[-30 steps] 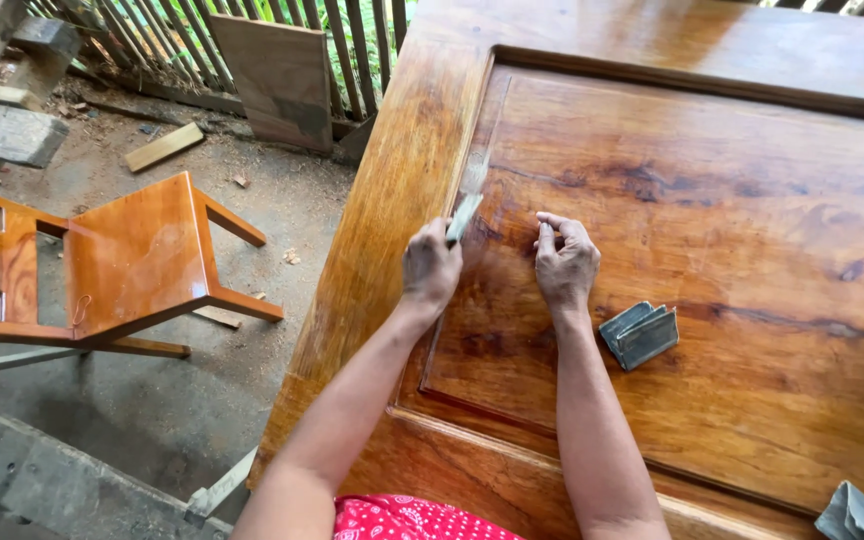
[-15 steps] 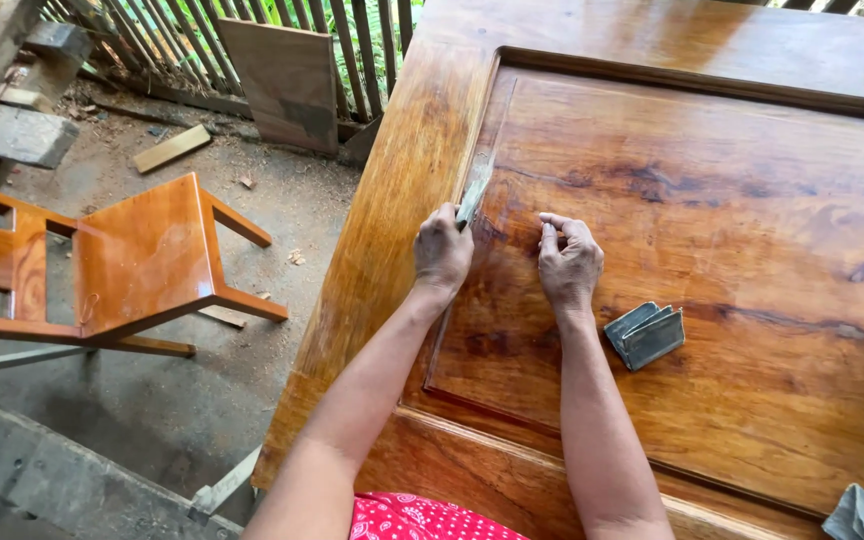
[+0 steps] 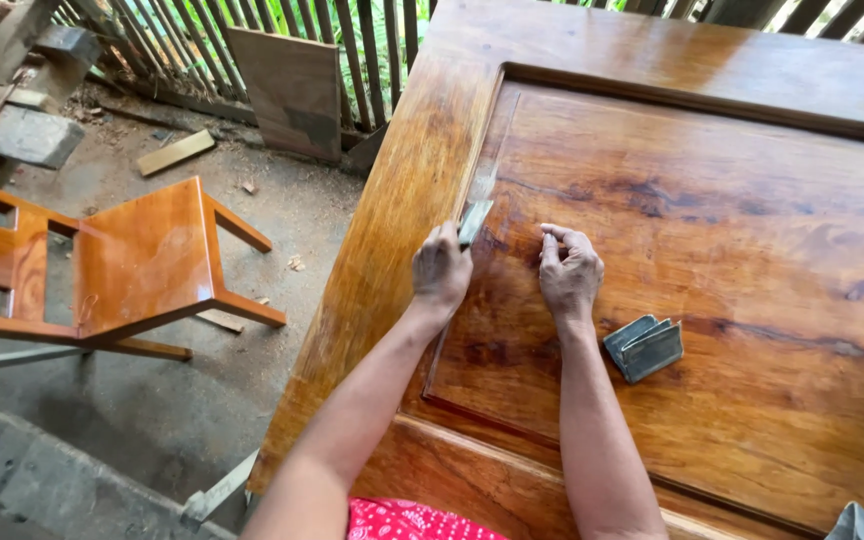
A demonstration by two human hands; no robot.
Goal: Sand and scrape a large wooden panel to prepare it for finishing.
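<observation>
**Two hands at the groove of a varnished door panel**

One large varnished wooden door (image 3: pixel 712 260) lies flat, serving as the worktop, with a raised frame around one recessed centre panel. All places below are given from this door.

The left hand (image 3: pixel 441 268) is clenched around one folded strip of grey sandpaper (image 3: pixel 473 222), which sticks out past the knuckles and lies in the moulded groove along the door's left frame rail, where frame and centre panel meet. The right hand (image 3: pixel 569 270) rests on the centre panel just beside the left, holding nothing; its fingers (image 3: pixel 552 243) are curled, with the tips pressed to the wood. Both forearms reach in from the door's near edge, where a patch of red dotted cloth (image 3: pixel 402 520) shows.

One folded stack of grey sandpaper sheets (image 3: pixel 644 346) lies on the centre panel, near the right hand and apart from it. One more grey piece (image 3: pixel 857 524) peeks in at the door's near right corner; what it is cannot be told.

Off the door's left side, on the dusty floor, stands one varnished wooden chair (image 3: pixel 137 265). Beyond the far left corner, one flat board (image 3: pixel 294 92) leans against a slatted wooden fence (image 3: pixel 352 45), and one short plank (image 3: pixel 176 152) lies on the ground near it.
</observation>
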